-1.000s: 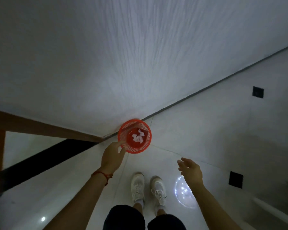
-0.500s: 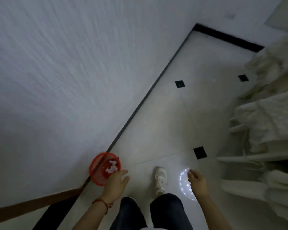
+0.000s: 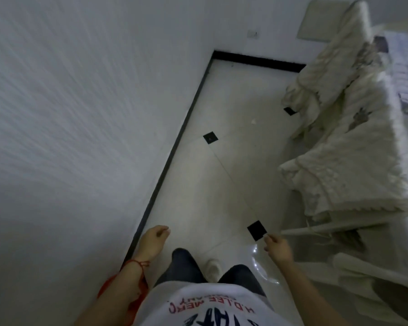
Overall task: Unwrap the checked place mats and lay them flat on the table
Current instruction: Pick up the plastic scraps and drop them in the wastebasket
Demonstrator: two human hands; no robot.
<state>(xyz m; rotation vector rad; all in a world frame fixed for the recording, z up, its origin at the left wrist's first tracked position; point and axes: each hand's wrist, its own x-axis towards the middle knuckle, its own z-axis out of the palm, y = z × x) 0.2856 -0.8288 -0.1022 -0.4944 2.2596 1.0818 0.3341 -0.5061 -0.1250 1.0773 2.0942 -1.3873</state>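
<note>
the fingers of the left hand (image 3: pixel 154 241) curl loosely inward and hold nothing; a red cord circles that wrist. the fingers of the right hand (image 3: pixel 278 249) are drawn together as if pinching something thin, though the blur makes it hard to be sure that anything sits between them. both hands hang low in front of the person, above the tiled floor (image 3: pixel 222 184) with its small black squares, beside the white wall (image 3: pixel 80 114).

no checked place mats can be made out with certainty. a faintly gridded surface (image 3: pixel 405 74) shows at the far right edge, beyond the cream quilted cover (image 3: pixel 339 149) draped over furniture; it may be the worktop with mats on it, but it is cut off by the frame and too blurred to say.

going by the task, the mats are likely light, soft and limp, with a slippery wrapper. a fair hold would be at a corner or a free edge of the wrap, peeling it away, then taking two corners of each mat to spread it flat.
</note>
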